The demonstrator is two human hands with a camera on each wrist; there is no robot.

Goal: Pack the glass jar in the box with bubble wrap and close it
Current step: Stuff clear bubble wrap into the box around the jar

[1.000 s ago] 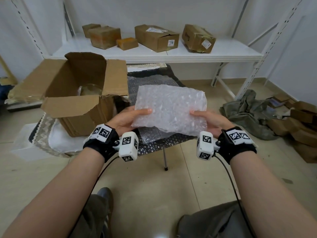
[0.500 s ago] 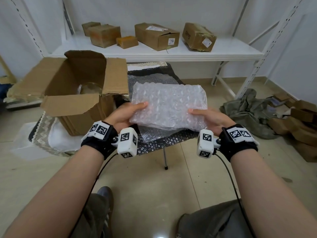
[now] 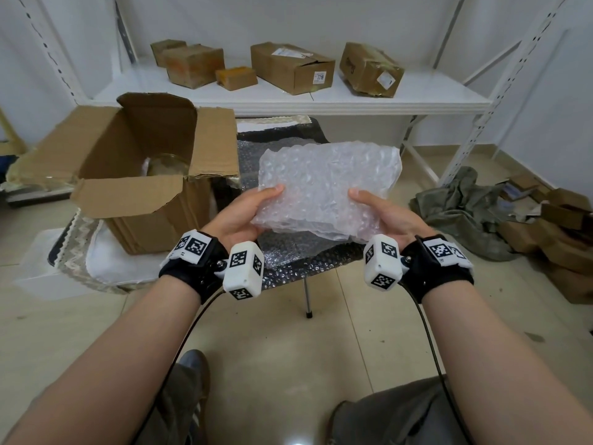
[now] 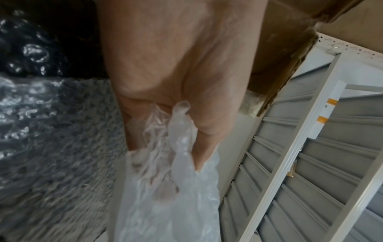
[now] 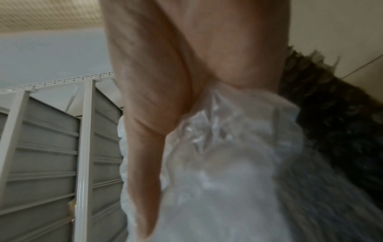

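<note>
A folded sheet of clear bubble wrap point(image 3: 327, 184) is held in the air in front of me, above a small black table point(image 3: 288, 261). My left hand point(image 3: 247, 210) pinches its left edge, thumb on top and fingers beneath; the left wrist view shows the bubble wrap point(image 4: 176, 188) between thumb and fingers. My right hand point(image 3: 378, 210) pinches the right edge the same way, with the bubble wrap point(image 5: 228, 163) under its thumb. To the left stands an open cardboard box point(image 3: 150, 184), flaps up. The glass jar point(image 3: 167, 165) shows inside it.
More bubble wrap point(image 3: 282, 252) lies spread over the table. White cloth point(image 3: 106, 261) lies under the box. Behind stands a white metal shelf point(image 3: 321, 97) with several cardboard boxes. Green fabric point(image 3: 465, 210) and flattened cardboard point(image 3: 558, 232) lie on the floor at right.
Both hands have kept their hold on the bubble wrap, which tilted flatter and now tips back up with its far edge raised. The box and jar have not moved.
</note>
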